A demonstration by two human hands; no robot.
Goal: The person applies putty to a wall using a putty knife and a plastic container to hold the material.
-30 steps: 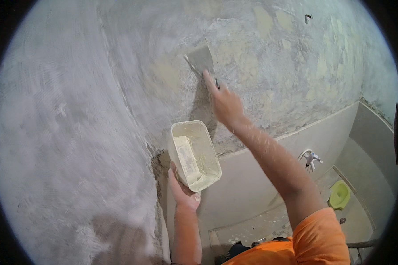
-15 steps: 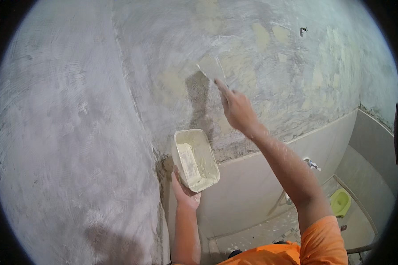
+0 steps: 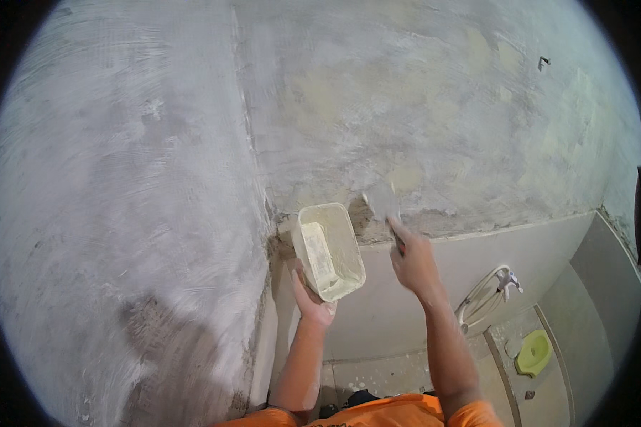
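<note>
My left hand (image 3: 313,302) grips a cream rectangular plastic tub (image 3: 350,260) from below and the side. The tub tilts so that its inside faces me; pale paste smears coat its walls and floor. Wrapped round the handle of a putty knife (image 3: 382,202) is my right hand (image 3: 414,265), to the right of the tub. The knife's wide blade lies against or very close to the lower part of the plastered wall (image 3: 406,107), just above the tile edge. Pale yellowish patches mark that wall.
Another plastered wall (image 3: 121,213) meets it at a corner on the left. Grey tiles (image 3: 477,267) line the lower wall. A tap (image 3: 508,279) with a looped hose hangs at right, above a yellow-green squat toilet (image 3: 533,354). A small fitting (image 3: 543,63) sticks out higher up.
My right hand has brought the putty knife down the wall, from high up to near the tile edge. The tub has shifted slightly right in view, and the view itself has turned.
</note>
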